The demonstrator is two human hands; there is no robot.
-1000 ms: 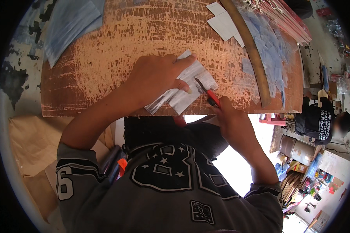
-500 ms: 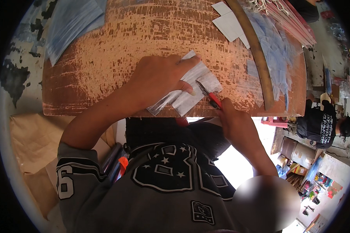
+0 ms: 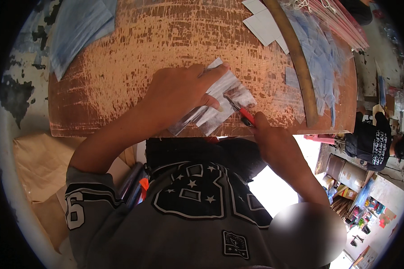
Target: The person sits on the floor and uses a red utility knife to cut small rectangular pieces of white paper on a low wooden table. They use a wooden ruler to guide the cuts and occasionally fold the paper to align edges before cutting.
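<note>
Barely anything has changed in the last second: nearest, below a grey jersey (image 3: 130, 228) with black panels and white stars, a blurred round patch has come in at lower right, hiding whatever lies behind it. Ahead, at the near edge of a scratched brown tabletop (image 3: 121, 76), the right hand (image 3: 269, 134) is closed around a red-handled utility knife (image 3: 247, 115), its blade resting on a small stack of greyish, shiny film pieces (image 3: 240, 94). The left hand (image 3: 177, 89) keeps those pieces pressed to the tabletop, thumb and forefinger spread apart. The hands are separate, with the blade between them, and its tip seems slightly closer to the body than before, which suggests slow, careful work on one spot. Farther off, white cards (image 3: 262, 28) lie beside a long brown strip (image 3: 294, 49), bluish film scraps (image 3: 316, 58) beyond it; blue plastic sheets (image 3: 78, 33) sit at far left, a red bundle (image 3: 343, 24) at far right. Past the tabletop, a co-worker in black (image 3: 368, 143) appears sideways.
</note>
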